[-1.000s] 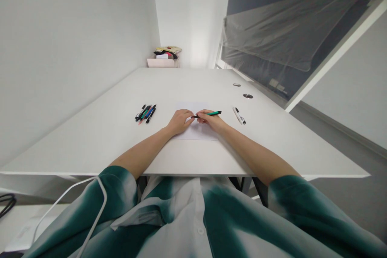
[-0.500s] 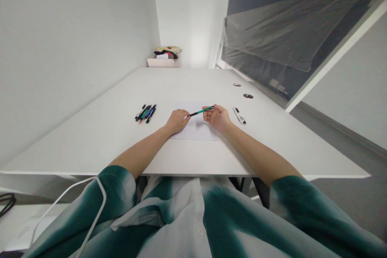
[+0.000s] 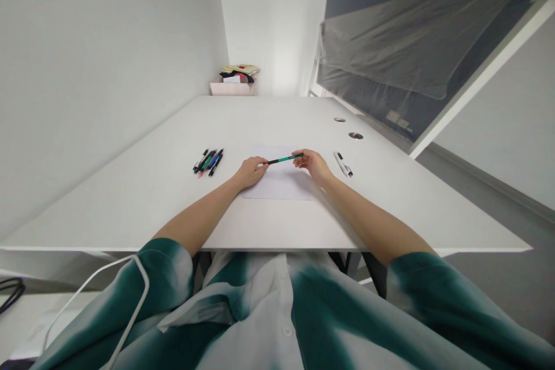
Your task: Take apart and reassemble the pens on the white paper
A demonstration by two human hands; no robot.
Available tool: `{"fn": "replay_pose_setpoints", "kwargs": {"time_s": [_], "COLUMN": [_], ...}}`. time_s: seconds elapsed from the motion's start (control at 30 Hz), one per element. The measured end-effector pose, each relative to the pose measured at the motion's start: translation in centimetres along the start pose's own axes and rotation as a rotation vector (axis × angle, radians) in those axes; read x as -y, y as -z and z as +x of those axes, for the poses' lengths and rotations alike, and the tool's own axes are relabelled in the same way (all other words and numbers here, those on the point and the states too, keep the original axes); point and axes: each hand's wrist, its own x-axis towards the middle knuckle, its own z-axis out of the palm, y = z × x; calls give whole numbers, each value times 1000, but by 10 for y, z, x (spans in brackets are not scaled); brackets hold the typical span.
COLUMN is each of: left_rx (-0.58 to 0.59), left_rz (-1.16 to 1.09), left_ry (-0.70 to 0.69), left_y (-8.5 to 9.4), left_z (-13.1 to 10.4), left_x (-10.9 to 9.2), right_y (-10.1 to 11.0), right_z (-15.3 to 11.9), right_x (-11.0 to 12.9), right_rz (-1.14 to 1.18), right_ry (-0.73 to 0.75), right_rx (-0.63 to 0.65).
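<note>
A green and black pen (image 3: 284, 159) is held nearly level between my two hands, above a white sheet of paper (image 3: 281, 188). My left hand (image 3: 252, 171) pinches its black end, with the wrist side close to the paper's left edge. The other end is between the fingertips of my right hand (image 3: 314, 166), whose remaining fingers curl loosely below. Left of my hands lies a bunch of several pens (image 3: 208, 162) in black, green, blue and red. To the right, white and black pens (image 3: 343, 164) lie side by side.
The white table (image 3: 130, 202) runs along a wall on the left. At its far end stands a box (image 3: 232, 88) heaped with cloth-like items. Two round grommets (image 3: 355, 136) sit near the right edge. A dark board under clear plastic (image 3: 390, 52) leans beyond. A white cable (image 3: 141, 295) crosses my left sleeve.
The pen has turned closer to level, its right end slightly lower. My right hand has rolled over so its back shows more, and my left hand has shifted slightly left.
</note>
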Motion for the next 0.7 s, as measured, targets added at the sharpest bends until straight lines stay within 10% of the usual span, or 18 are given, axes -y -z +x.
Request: {"fn": "replay_pose_setpoints", "kwargs": {"time_s": [0.23,0.7], "left_rx": [2,-44], "left_rz": [-253,-601], "left_ry": [126,241], "left_y": [4,-2], "left_z": [4,7], "left_x": [9,-2], "right_y": [3,-24], "right_z": [-7,-23], "right_x": [3,10], "right_rz": [-612,-1006], "right_ry": [250,248], "right_rx": [76,338]}}
